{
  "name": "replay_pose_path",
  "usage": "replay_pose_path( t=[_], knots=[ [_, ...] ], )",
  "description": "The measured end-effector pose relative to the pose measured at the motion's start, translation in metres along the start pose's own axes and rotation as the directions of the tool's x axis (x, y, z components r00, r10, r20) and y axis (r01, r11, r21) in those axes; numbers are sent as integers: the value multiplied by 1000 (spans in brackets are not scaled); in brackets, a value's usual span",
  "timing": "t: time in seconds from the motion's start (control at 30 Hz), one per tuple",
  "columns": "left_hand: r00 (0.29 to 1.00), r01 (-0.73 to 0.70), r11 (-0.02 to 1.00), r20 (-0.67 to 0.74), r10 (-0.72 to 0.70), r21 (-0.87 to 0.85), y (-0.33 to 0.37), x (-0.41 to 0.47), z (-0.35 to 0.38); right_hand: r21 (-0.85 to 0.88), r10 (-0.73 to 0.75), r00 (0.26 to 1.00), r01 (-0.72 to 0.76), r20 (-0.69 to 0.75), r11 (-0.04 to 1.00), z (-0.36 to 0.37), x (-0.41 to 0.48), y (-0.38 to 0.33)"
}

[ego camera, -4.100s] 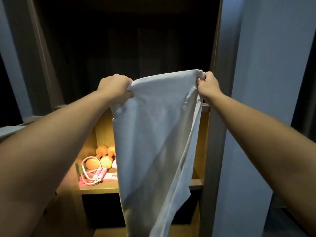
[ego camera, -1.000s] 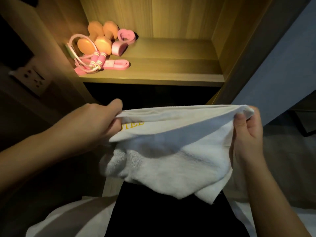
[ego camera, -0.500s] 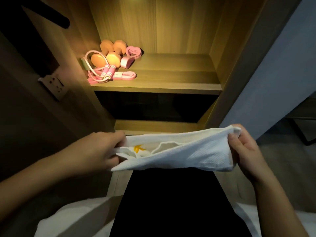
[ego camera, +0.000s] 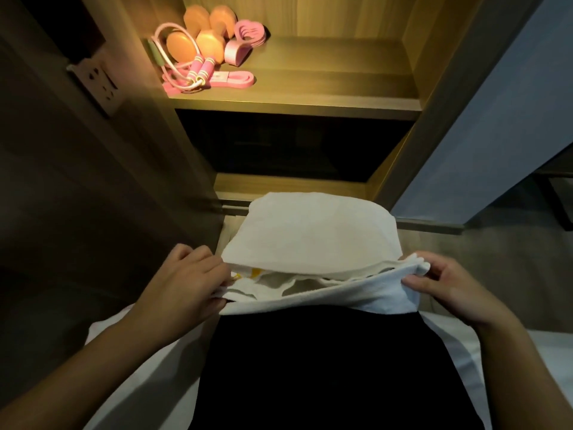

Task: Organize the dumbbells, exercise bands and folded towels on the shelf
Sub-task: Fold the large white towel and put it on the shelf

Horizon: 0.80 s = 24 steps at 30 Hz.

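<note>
Yellow print [ego camera: 255, 272] mostly under towel [ego camera: 313, 231] folds

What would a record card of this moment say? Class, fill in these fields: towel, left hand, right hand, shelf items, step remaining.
towel: white, partly folded, held below the shelf, not on it
left hand: pinches towel's left edge
right hand: grips towel's right edge
shelf items: orange dumbbells, pink bands, pink jump rope, grouped at the left end
step remaining: place towel on shelf
</note>
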State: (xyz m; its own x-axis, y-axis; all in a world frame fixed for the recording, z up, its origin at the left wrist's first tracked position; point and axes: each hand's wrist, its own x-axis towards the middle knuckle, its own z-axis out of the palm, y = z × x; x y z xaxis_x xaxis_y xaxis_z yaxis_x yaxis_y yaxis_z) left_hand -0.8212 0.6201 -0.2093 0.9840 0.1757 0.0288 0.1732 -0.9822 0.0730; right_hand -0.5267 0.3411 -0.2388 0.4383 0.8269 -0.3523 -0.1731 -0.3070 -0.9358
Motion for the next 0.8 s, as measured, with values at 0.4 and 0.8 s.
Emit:
replay_pose_path(
  t=[0.4,0.8],
  knots=[
    [980,-29,998,-193,41,64,-3,-38,1,-8,-89,996,89,11,996,-4,-10,-3],
    [960,-113,993,-253,116,26,-11,-45,16,-58,-29,999,27,-39,998,-2,-2,-12]
  ],
)
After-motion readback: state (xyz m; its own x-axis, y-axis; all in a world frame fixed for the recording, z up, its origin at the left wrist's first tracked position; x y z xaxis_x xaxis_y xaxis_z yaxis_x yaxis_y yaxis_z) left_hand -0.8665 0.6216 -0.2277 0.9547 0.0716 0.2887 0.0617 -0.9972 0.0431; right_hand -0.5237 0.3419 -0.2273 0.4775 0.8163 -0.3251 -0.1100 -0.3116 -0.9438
